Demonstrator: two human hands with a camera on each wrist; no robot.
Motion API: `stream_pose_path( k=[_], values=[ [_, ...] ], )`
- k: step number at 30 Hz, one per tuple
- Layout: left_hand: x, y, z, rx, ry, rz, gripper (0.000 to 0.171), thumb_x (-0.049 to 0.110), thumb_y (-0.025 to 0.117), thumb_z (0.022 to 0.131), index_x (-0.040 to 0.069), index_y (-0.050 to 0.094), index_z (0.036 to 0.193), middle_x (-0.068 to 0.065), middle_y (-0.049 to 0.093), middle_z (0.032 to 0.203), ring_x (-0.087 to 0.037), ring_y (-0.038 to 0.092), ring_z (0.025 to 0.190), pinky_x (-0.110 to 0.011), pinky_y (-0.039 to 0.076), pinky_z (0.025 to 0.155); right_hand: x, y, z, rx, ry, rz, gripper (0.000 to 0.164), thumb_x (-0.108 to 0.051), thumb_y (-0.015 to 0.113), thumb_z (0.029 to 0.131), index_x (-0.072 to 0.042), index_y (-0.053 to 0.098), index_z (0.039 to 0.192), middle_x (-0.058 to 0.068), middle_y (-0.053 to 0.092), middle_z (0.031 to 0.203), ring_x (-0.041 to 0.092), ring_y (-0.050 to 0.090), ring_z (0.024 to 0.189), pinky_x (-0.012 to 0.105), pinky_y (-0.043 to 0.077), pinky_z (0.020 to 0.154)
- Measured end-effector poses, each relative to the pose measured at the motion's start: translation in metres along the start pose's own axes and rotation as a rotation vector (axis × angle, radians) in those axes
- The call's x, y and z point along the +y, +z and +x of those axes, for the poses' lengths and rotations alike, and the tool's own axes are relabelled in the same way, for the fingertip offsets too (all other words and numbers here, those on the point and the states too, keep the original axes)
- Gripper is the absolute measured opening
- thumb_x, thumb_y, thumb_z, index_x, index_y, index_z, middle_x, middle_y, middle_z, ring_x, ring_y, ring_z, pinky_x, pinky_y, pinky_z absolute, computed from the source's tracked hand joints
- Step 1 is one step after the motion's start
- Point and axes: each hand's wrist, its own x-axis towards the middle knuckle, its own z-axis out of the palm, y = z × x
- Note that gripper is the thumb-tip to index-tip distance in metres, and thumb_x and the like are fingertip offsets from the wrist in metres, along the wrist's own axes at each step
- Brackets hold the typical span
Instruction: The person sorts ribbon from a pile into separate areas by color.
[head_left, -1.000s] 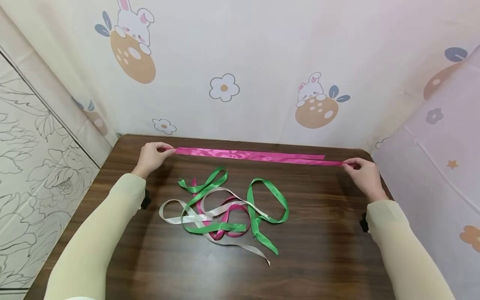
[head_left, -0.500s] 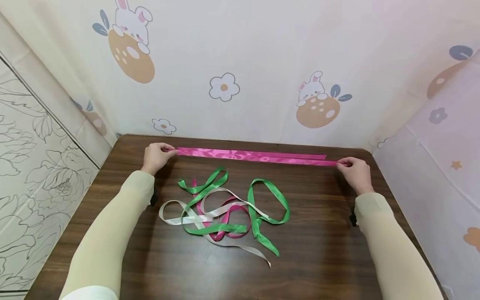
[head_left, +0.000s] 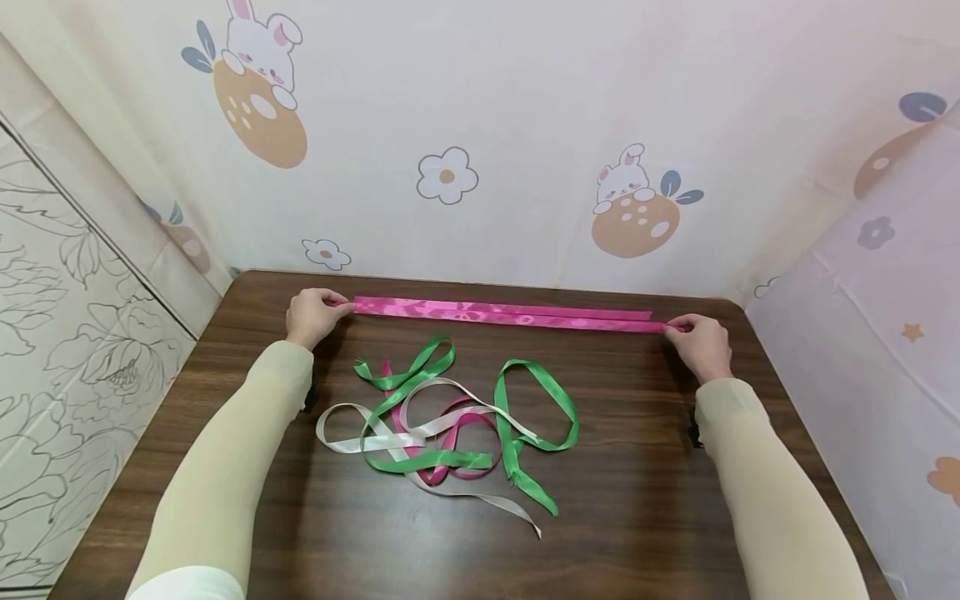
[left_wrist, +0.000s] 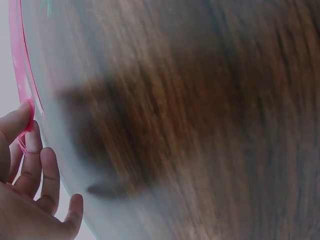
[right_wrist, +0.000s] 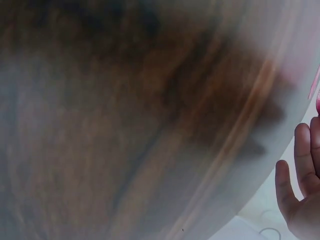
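A pink satin ribbon [head_left: 558, 322] stretches along the far side of the table in the head view. My left hand [head_left: 311, 319] pinches its left end between thumb and finger; in the left wrist view, frayed threads [left_wrist: 22, 145] show below the pinch. The right end is pinched by my right hand [head_left: 702, 343]. Just behind it, nearly parallel, lies a second pink strip [head_left: 600, 312], shorter on the right. The right wrist view catches only part of my right hand [right_wrist: 305, 190] and a sliver of pink, so that grip is mostly cut off there.
Nearer the middle of the brown wooden table [head_left: 622, 517], loose ribbons lie tangled: a green one [head_left: 536, 493], a white one [head_left: 375, 442] and a pink one [head_left: 451, 440]. A patterned curtain [head_left: 525, 108] hangs right behind the table's back edge.
My right hand has shifted left, and my left hand slightly right during the first half second. Both still pinch the ribbon. The tangled ribbons have stayed put.
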Motion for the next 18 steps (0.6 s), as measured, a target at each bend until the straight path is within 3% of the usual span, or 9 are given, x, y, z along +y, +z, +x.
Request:
stream_pose_path(
  k=[4, 12, 18],
  values=[
    [0.000, 0.001, 0.000, -0.007, -0.005, 0.018, 0.033, 0.037, 0.072, 0.096, 0.007, 0.078, 0.108, -0.018, 0.075, 0.117, -0.044, 0.060, 0.123, -0.061, 0.038, 0.108, -0.001, 0.004, 0.002, -0.017, 0.009, -0.018, 0.040, -0.039, 0.058, 0.103, -0.003, 0.071, 0.117, 0.026, 0.069, 0.121, 0.042, 0.061, 0.110, 0.059, 0.045, 0.087],
    [-0.001, 0.007, 0.001, -0.005, -0.027, 0.055, 0.032, 0.037, 0.073, 0.095, 0.007, 0.078, 0.106, -0.018, 0.075, 0.116, -0.044, 0.060, 0.120, -0.060, 0.033, 0.104, -0.002, 0.014, 0.004, -0.015, 0.012, -0.048, 0.036, -0.034, 0.059, 0.103, -0.002, 0.071, 0.115, 0.026, 0.071, 0.118, 0.043, 0.061, 0.107, 0.060, 0.042, 0.093],
    [-0.002, 0.010, 0.000, 0.044, -0.029, 0.039, 0.031, 0.035, 0.077, 0.093, 0.006, 0.077, 0.105, -0.021, 0.072, 0.119, -0.046, 0.055, 0.124, -0.063, 0.024, 0.108, -0.001, 0.016, 0.006, -0.019, 0.010, -0.092, 0.040, -0.036, 0.059, 0.104, 0.000, 0.069, 0.118, 0.029, 0.069, 0.123, 0.049, 0.058, 0.114, 0.064, 0.033, 0.099]
  ],
)
